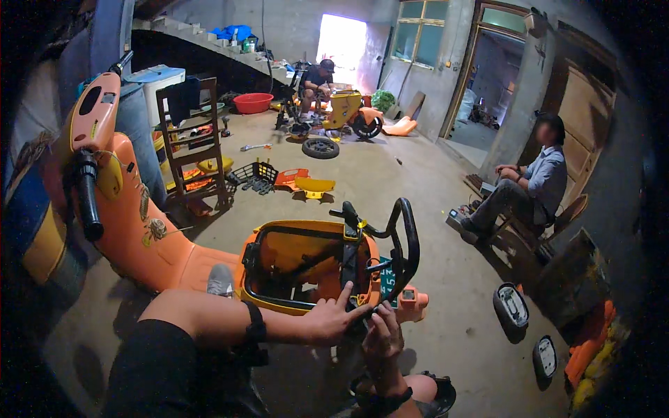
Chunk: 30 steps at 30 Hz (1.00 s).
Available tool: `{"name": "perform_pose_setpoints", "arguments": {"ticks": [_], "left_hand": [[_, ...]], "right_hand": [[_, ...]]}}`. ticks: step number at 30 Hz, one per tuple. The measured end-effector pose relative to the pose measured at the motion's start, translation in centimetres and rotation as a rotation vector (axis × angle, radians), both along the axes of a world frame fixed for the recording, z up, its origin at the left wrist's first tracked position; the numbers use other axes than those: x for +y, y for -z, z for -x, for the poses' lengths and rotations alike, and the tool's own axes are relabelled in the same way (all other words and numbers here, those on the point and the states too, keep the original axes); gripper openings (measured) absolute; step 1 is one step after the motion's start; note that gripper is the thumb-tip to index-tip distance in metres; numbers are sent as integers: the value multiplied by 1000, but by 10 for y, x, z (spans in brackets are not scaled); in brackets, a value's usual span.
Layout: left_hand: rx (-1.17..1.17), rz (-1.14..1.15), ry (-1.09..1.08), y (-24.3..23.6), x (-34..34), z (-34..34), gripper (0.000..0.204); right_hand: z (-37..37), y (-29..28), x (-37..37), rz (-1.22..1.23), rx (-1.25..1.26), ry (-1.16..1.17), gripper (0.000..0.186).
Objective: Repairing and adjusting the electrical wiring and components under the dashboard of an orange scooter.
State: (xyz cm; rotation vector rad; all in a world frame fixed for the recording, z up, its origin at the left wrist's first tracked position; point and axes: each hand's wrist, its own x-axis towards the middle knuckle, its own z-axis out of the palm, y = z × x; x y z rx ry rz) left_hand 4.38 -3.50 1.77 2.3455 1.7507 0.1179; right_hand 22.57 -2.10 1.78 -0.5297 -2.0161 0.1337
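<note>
An orange electric scooter point(188, 268) fills the near left, with an open storage well point(293, 261) framed in yellow and black. A black tubular rail point(411, 251) rises at the well's right end. My left hand point(334, 317), reaching across from the lower left, rests at the well's near right corner, index finger extended onto a black strip point(350, 268) and thumb apart. My right hand point(383, 334) comes up beneath that corner with fingers bent at the dark edge; whatever lies between them is too small to make out. A green plate sits behind the rail.
A worker point(317, 87) sits at a yellow scooter point(345, 111); another person point(536, 181) sits right. Around are a loose wheel point(320, 148), red basin point(253, 104), wooden ladder-like frame point(182, 153), black basket point(254, 176), orange and yellow panels point(313, 187), and two oval parts point(511, 312) on the floor.
</note>
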Motion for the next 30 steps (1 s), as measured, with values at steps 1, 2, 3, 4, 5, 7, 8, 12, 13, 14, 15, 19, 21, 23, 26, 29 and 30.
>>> {"name": "perform_pose_setpoints", "arguments": {"ticks": [1, 2, 3, 4, 5, 7, 8, 12, 13, 14, 15, 19, 21, 23, 26, 29, 30], "left_hand": [[-9, 2, 1, -2, 0, 0, 75], [-18, 5, 2, -3, 0, 0, 76], [-19, 0, 1, -3, -1, 0, 76], [-21, -4, 0, -2, -1, 0, 77], [-22, -9, -1, -2, -2, -1, 77], [-19, 3, -4, -4, -1, -1, 79], [-17, 9, -6, -4, -1, -1, 79], [-4, -46, -17, 8, 1, -1, 81], [-2, -27, -18, 5, 1, -2, 81], [-1, -8, -19, 3, 1, -3, 82], [-8, 0, -20, 3, 1, -3, 81], [-32, 26, -15, 3, 0, 0, 78], [-44, 56, -7, 0, 1, 0, 77], [-58, 108, 4, -7, 1, -1, 75], [3, -6, -32, 2, -5, -4, 72], [133, -175, -88, 10, -4, -14, 72], [120, -314, -48, 10, -2, -16, 73]], "right_hand": [[-2, -2, -1, 39, -19, -53, 48], [-5, 1, 2, 9, -59, -54, 50], [-7, 1, 6, -23, -97, -54, 53], [-8, 1, 8, -55, -136, -54, 55], [-6, 1, 7, -102, -80, 14, 44], [6, -10, 1, -196, 34, 150, 24], [5, -7, 0, -154, 47, 142, 24], [5, 6, 5, -67, 78, 64, 25], [3, 8, 7, -78, 65, 59, 25], [2, 9, 9, -90, 53, 55, 25], [3, 6, 10, -118, 23, 69, 25], [-2, 8, 14, -116, -17, -19, 26], [-7, 17, 15, -100, -11, -65, 27], [-7, 24, 20, -109, 35, -33, 37], [-1, 21, 16, -92, 73, -19, 44], [5, 19, 13, -14, 100, -37, 51], [7, 17, 15, 22, 121, -38, 53]]}}
